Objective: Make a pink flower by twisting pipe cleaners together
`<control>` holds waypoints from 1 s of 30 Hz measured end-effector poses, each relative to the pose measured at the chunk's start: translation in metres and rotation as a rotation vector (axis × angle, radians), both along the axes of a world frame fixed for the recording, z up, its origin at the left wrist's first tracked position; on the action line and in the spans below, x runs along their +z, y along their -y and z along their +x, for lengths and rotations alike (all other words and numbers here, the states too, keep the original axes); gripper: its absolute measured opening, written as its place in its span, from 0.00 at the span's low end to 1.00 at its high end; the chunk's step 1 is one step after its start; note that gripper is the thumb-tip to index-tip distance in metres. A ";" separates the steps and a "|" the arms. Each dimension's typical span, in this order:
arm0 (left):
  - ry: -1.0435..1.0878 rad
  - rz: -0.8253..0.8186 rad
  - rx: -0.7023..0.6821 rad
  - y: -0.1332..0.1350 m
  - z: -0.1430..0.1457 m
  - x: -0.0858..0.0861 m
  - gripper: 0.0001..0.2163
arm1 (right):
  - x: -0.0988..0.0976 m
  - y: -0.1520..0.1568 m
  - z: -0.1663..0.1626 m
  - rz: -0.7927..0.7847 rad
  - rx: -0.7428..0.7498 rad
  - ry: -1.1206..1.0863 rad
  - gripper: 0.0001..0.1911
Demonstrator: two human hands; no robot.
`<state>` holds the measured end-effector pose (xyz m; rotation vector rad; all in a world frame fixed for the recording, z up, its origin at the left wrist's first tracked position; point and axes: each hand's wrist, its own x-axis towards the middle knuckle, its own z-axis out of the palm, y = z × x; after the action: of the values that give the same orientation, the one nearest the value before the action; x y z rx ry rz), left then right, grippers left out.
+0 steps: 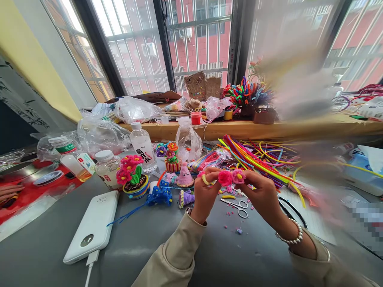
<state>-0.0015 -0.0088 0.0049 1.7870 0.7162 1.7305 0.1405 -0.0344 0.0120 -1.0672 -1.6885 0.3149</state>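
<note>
Both hands are raised over the grey table, fingers pinched around small pink fuzzy pipe-cleaner flowers (226,178). My left hand (205,195) grips them from the left, a pale yellow ring showing at its fingers. From the right, my right hand (263,195) holds the lighter pink flower, a pearl bracelet on its wrist. Below the hands lie silver scissors (237,206) amid scraps of pink fluff. Left of my left hand are a pink cone figure (184,176), a purple striped cone (186,198) and blue pipe-cleaner flowers (160,194).
A potted pink flower (133,175), bottles (143,145) and a white power bank (94,225) with a cable stand to the left. Colourful pipe cleaners (257,161) lie behind the hands. A blurred shape covers the right side. Another person's hand (10,193) is at far left.
</note>
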 end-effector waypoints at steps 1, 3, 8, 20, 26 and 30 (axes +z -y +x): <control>-0.006 0.010 0.014 0.000 0.000 0.001 0.04 | 0.000 0.000 0.000 0.005 -0.002 0.010 0.02; -0.024 0.029 0.045 0.001 -0.001 0.002 0.03 | -0.001 -0.001 0.001 0.013 -0.007 0.025 0.02; -0.069 0.100 0.090 0.003 -0.001 0.001 0.04 | -0.004 -0.003 0.002 -0.004 -0.030 0.005 0.04; -0.098 0.148 0.198 0.004 -0.002 0.001 0.03 | -0.001 -0.006 0.005 0.052 -0.134 0.126 0.05; -0.156 0.197 0.378 0.003 -0.005 -0.002 0.03 | -0.029 -0.018 0.001 0.143 -0.102 0.588 0.10; -0.224 0.242 0.417 0.001 -0.005 -0.003 0.04 | -0.034 -0.022 -0.002 0.014 0.039 0.635 0.08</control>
<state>-0.0061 -0.0097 0.0023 2.1366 1.0754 1.9678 0.1382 -0.0127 -0.0222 -1.2015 -2.2676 -0.0241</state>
